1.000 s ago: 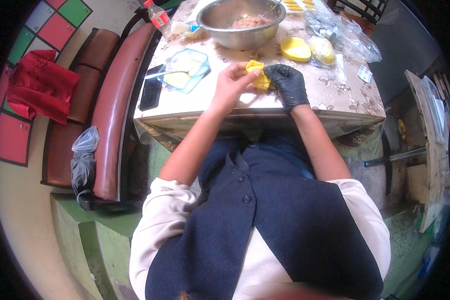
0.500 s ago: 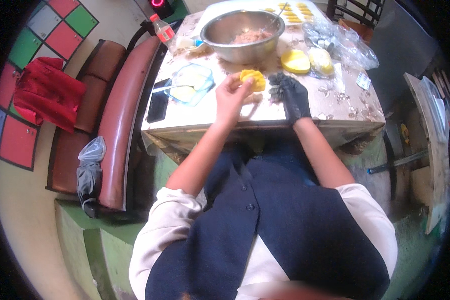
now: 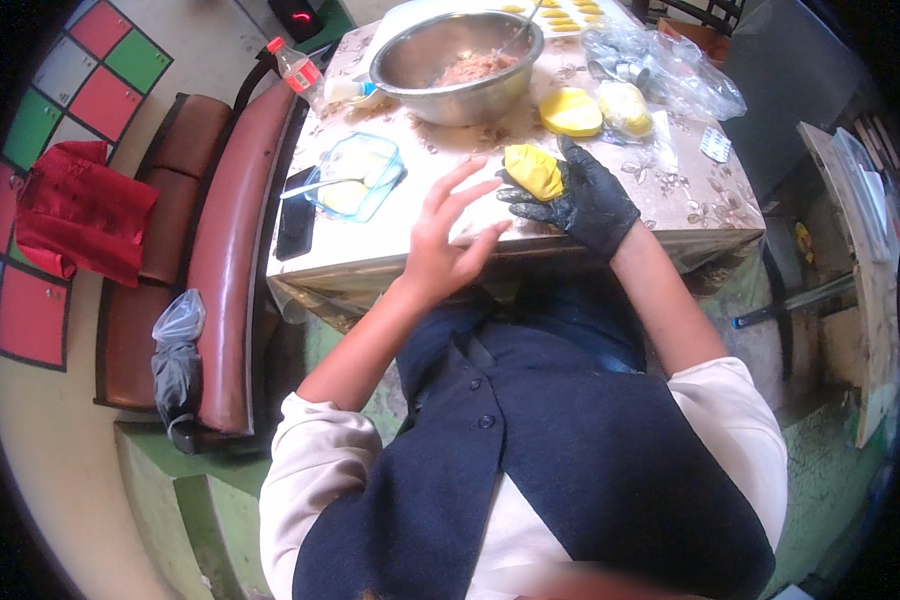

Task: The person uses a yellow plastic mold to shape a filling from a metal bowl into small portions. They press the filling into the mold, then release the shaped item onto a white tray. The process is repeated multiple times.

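Note:
A folded yellow dumpling (image 3: 533, 172) rests in my right hand (image 3: 600, 207), which wears a black glove and has pale smears on its fingers. Bare and apart from the dumpling, my left hand (image 3: 442, 247) hangs with spread fingers just left of it, over the table's near edge. Beyond my hands stands a large steel bowl (image 3: 390, 62) of pinkish minced filling (image 3: 478, 68) with a spoon handle sticking out. A stack of yellow dough rounds (image 3: 570, 112) lies right of the bowl, beside a bagged yellow dough piece (image 3: 625, 108).
To the left are a blue-edged dish (image 3: 382, 190) with a spoon (image 3: 320, 187), a black phone (image 3: 295, 217) and a red-capped bottle (image 3: 298, 72). Rows of yellow dumplings (image 3: 562, 22) lie on a white tray at the back. Clear plastic bags (image 3: 685, 75) sit at the back right.
The yellow dumpling has passed from my left hand into my gloved right hand. My left fingers have opened and drawn back toward me. The view has shifted a little.

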{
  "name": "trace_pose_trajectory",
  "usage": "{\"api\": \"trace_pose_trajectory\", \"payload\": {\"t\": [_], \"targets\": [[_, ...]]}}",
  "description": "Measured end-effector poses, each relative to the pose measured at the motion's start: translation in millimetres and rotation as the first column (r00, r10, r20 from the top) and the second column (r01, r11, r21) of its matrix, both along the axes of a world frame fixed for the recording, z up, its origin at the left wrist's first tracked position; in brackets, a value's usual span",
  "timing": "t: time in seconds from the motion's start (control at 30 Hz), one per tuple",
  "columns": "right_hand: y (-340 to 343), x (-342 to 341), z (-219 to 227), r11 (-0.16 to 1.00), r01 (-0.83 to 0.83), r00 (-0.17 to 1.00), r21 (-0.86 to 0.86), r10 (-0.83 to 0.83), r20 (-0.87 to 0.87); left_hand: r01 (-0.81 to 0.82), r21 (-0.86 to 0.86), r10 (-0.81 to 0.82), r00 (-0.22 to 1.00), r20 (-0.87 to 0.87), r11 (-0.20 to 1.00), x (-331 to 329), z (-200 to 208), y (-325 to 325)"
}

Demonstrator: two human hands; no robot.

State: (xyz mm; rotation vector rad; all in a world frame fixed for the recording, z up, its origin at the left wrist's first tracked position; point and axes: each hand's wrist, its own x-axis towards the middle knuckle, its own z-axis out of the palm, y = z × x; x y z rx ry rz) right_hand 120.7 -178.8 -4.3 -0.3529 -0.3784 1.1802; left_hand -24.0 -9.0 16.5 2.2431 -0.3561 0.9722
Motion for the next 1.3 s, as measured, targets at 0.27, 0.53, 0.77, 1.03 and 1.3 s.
{"api": "trace_pose_trajectory", "payload": {"t": [0.27,0.53,0.77,1.03,1.3], "targets": [[-10,-11,21,0.921,0.376,0.462,-0.105,-0.088,0.882,-0.009,-0.417,-0.065,0.985,-0.162,0.909,14,2,5],[-12,-21,35,0.856,0.396,0.724,-0.332,-0.069,0.687,-0.081,-0.879,-0.391,0.874,-0.289,0.470,15,5,-12],[2,-18,35,0.814,0.527,0.547,-0.243,-0.107,0.830,-0.166,-0.882,-0.298,0.900,-0.318,0.441,16,-6,-13],[9,-36,64,0.809,0.541,0.567,-0.231,-0.148,0.810,-0.065,-0.985,-0.286,0.952,-0.108,0.157,4,-10,-27],[11,-44,85,0.901,0.397,0.472,-0.172,-0.040,0.881,-0.053,-0.999,-0.801,0.598,-0.030,-0.003,-10,-13,9]]}}
